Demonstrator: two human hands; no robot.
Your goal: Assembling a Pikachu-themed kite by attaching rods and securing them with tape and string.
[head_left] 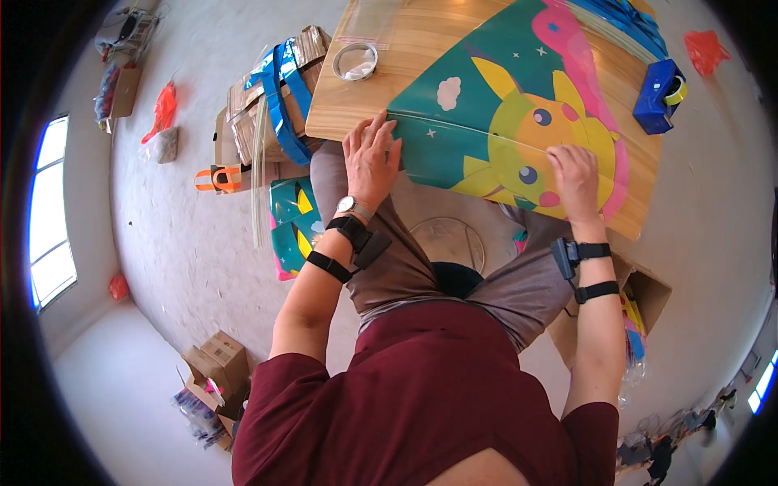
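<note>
Head view. The workpiece, a glossy teal sheet printed with a yellow cartoon character and a pink border [519, 113], lies on the light wooden table [340, 113] and overhangs its near edge. A straight line, possibly a fold, crosses the sheet.

Left hand [370, 154]: partly open, fingers slightly spread, tips at the sheet's left corner. Right hand [577, 174]: fingers bent, tips on the line; whether they pinch it cannot be told.

Step in hand, as judged: aligning or pressing the sheet along this line. Next move calls for steady left-hand restraint and even right-hand pressure.

Surface: a pale tape ring [355, 77] sits near the table's left edge; a blue plastic tape dispenser [655, 93] stands at its right edge.

Room: grey floor [186, 267], strapped brown cardboard [245, 121] beyond the table's left edge, and a bright window [53, 215] in the left wall.
</note>
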